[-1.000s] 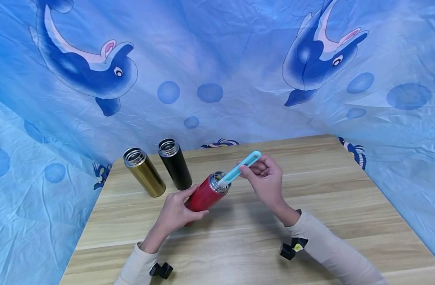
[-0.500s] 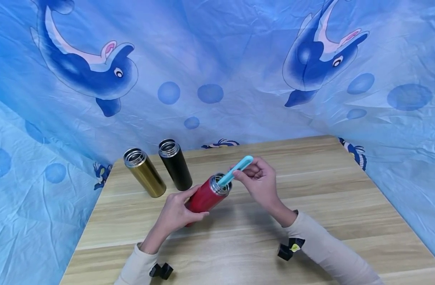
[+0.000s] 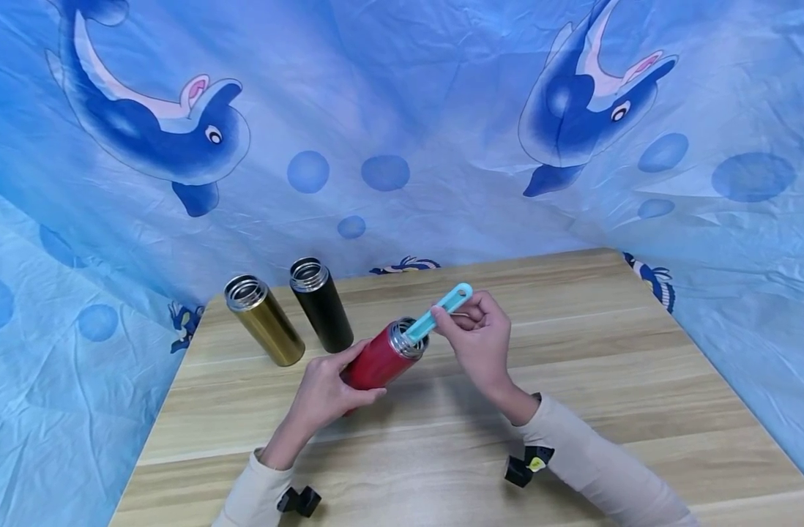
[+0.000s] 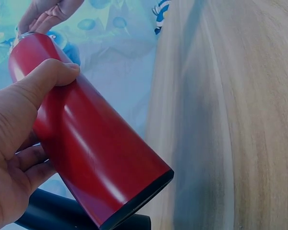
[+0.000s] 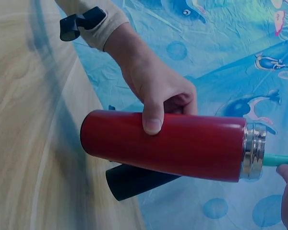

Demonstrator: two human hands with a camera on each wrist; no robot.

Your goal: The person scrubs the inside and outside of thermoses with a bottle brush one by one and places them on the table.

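Observation:
My left hand [image 3: 326, 388] grips a red vacuum flask [image 3: 378, 362] round its body, thumb on the near side. The flask is tilted, its open steel neck [image 5: 253, 151] up and to the right in the head view and its black base [image 4: 139, 201] held above the table. A bottle brush with a turquoise slotted handle [image 3: 438, 315] goes in at the mouth; its lower end is hidden inside. My right hand [image 3: 481, 340] pinches that handle between thumb and fingers, just beyond the flask's mouth.
A gold flask [image 3: 270, 329] and a black flask [image 3: 326, 315], both without lids, stand upright at the back left of the wooden table [image 3: 573, 329]. Blue dolphin-printed cloth [image 3: 441, 219] hangs behind the table and along its sides.
My right hand has moved left and slightly down, taking the brush handle deeper into the flask. The handle has turned edge-on, then back to its slotted face. The left hand holds nearly still.

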